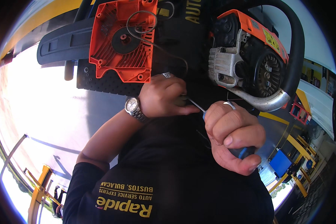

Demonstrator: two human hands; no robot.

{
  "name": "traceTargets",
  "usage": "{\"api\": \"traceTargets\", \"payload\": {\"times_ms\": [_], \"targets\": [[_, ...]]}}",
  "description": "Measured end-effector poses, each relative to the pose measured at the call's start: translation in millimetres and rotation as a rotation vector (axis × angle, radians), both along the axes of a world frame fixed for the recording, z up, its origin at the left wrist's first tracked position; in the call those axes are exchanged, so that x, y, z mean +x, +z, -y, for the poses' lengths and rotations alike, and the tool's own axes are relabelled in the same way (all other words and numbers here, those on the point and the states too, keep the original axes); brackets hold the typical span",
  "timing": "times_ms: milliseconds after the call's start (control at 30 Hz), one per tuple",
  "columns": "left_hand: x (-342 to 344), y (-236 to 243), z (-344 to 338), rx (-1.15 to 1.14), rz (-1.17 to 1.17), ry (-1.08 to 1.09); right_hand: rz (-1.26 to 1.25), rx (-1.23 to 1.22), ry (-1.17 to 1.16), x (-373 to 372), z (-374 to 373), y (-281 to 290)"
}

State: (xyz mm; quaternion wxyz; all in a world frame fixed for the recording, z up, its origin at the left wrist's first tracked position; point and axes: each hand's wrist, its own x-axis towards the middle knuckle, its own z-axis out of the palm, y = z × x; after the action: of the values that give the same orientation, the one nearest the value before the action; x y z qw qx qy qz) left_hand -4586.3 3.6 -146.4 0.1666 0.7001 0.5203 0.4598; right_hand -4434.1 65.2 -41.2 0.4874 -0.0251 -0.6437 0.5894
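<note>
My right hand (pixel 233 134) is wrapped around the dark, blue-trimmed handle of a screwdriver (pixel 242 152). Its thin metal shaft points left to the fingers of my left hand (pixel 158 97), which are closed on something small and mostly hidden. A thin starter cord (pixel 175 56) loops out of the orange starter cover (pixel 103 66) and runs down to my left fingers; where it ends is hidden. Inside the upturned cover sits a round black pulley (pixel 120 45). To the right, the orange and black chainsaw (pixel 237 56) lies with its finned flywheel (pixel 268 71) exposed.
Around the chainsaw curves a thick black handle (pixel 296 41) with a bare metal lower part. A long black plate-like piece (pixel 65 43) extends left behind the cover. Farther off are a blue panel (pixel 282 162), yellow frames (pixel 298 179) and another person (pixel 58 199) at lower left.
</note>
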Motion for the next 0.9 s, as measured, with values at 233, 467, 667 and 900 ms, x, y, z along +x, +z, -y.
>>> {"api": "traceTargets", "payload": {"times_ms": [233, 467, 667, 900], "targets": [[0.0, 4.2, 0.0, 0.008, 0.017, 0.013, -0.033, -0.01, -0.066, -3.9, 6.1, 12.1], [-1.3, 6.4, 2.0, -0.019, 0.01, -0.003, 0.03, -0.046, -0.064, -1.3, 3.6, 8.6], [-4.0, 17.0, 6.7, -0.141, 0.014, -0.043, 0.079, -0.002, -0.09, -2.8, 7.9, 11.6], [-3.7, 18.4, 2.7, 0.071, -0.022, -0.049, 0.037, 0.101, -0.133, -10.7, 6.8, 4.8]]}}
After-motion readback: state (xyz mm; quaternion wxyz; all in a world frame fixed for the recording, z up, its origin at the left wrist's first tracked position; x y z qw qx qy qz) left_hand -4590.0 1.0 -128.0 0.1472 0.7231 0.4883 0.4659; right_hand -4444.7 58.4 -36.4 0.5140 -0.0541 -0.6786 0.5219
